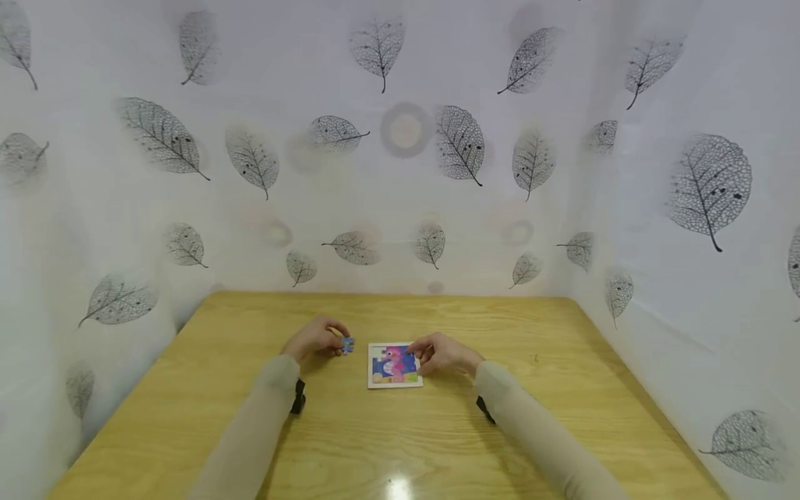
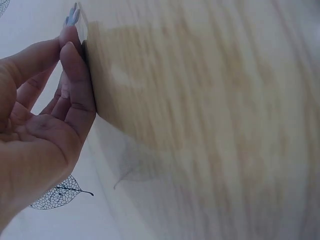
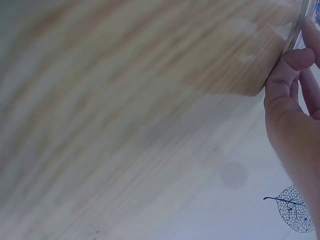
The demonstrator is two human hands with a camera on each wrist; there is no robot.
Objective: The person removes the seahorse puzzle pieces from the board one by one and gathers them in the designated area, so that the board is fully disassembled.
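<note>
My left hand (image 1: 315,337) pinches a small blue jigsaw piece (image 1: 347,345) between thumb and fingers, just left of the puzzle. In the left wrist view the piece (image 2: 73,15) shows edge-on at the fingertips. A square jigsaw puzzle (image 1: 395,368) with a white frame lies flat on the table, showing a pink seahorse on blue; a pale gap shows at its upper left. My right hand (image 1: 445,353) grips the puzzle's right side, fingers over the picture and thumb at the frame edge. In the right wrist view that hand (image 3: 295,100) partly hides the puzzle.
The puzzle lies on a yellow wood-grain table (image 1: 350,444) with rounded far corners. White curtains (image 1: 400,194) printed with dark leaves hang behind it and along both sides. Black bands (image 1: 298,397) are on both wrists.
</note>
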